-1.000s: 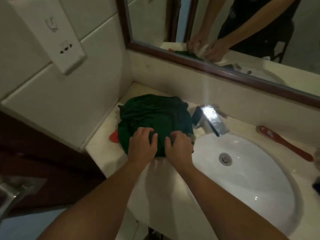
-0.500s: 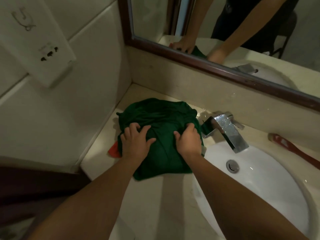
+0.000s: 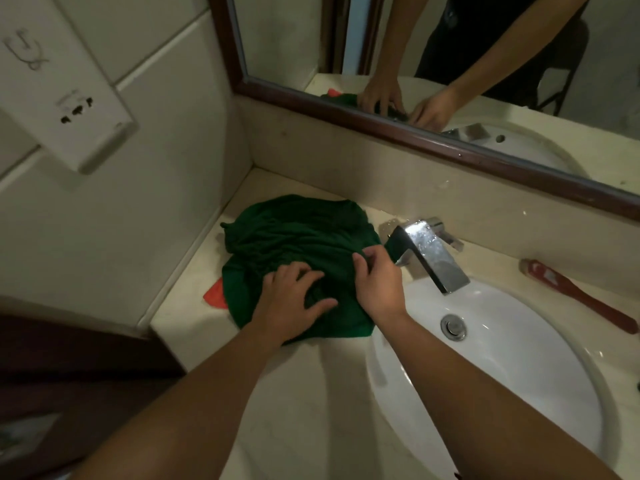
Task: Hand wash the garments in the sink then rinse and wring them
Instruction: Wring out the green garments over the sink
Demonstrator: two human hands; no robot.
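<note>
While the left hand point(image 3: 291, 303) lies spread with straight fingers pressing on the green garment point(image 3: 298, 237), the right hand point(image 3: 377, 282) curls its fingers into the same cloth and pinches a fold near the faucet side; its fingertips are partly buried in the fabric. Both forearms run out of the bottom edge. One green garment is bunched in a rumpled heap on the counter point(image 3: 311, 410), beside the sink point(image 3: 502, 393) and not in it, in the corner by the tiled wall. Under its left edge one corner of a red-orange cloth point(image 3: 214, 294) pokes out; the rest is covered, so what it is cannot be told. One square chrome faucet point(image 3: 433, 258) stands just right of the heap, over the white basin with its single drain point(image 3: 453, 327). One red-handled brush point(image 3: 581, 296) lies on the far rim, its bristles hard to make out. Above, the mirror point(image 3: 415, 136) reflects two hands and part of a dark-clothed torso. One white wall socket unit point(image 3: 62, 81) is cut off at the left.
</note>
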